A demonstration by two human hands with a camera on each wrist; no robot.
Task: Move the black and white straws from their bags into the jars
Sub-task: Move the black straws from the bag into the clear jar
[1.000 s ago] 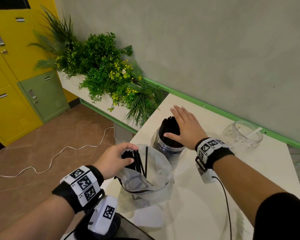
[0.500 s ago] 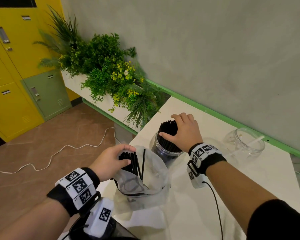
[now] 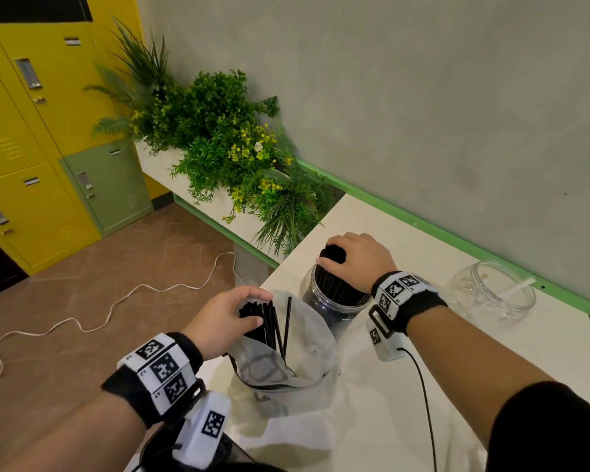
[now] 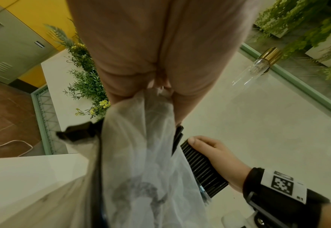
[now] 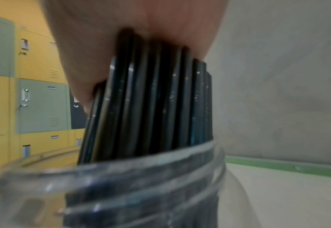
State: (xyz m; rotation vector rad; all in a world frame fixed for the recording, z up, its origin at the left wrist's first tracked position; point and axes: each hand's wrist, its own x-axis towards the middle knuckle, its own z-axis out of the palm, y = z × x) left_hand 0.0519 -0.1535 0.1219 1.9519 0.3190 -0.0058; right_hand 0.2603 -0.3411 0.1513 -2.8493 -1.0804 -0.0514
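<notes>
**A:** Starting at the left, what is the left hand [image 3: 230,315] doing?

**B:** It is reaching into the mouth of the clear plastic bag [image 3: 286,362], and its fingers are curling round a small bunch of black straws [image 3: 263,318] whose tops are sticking up out of the bag. A couple of loose ones are leaning free just beside that bunch.

**A:** And further right?

**B:** The right hand [image 3: 356,258] is sitting on top of the packed black straws in the jar [image 3: 334,284], fingers bending over their upper ends and gripping them, which the right wrist view is confirming. That clear jar [image 3: 332,310] is standing on the white table [image 3: 491,362], touching the bag's far side. Well off to the right, a second jar [image 3: 491,294] is holding what looks like a single white straw [image 3: 518,287]. I cannot see a bag of white straws.

**A:** So which step is this?

**B:** I judge the black straws are nearly all across; the last bagful is going over while the right hand is gathering the bundle to make room.

**A:** What is the next move calling for?

**B:** Lifting the bunch clear of the flimsy bag without dragging it, then threading it into whatever gap the right hand is opening. The jar looks crowded, so stray straws may splay out.
</notes>
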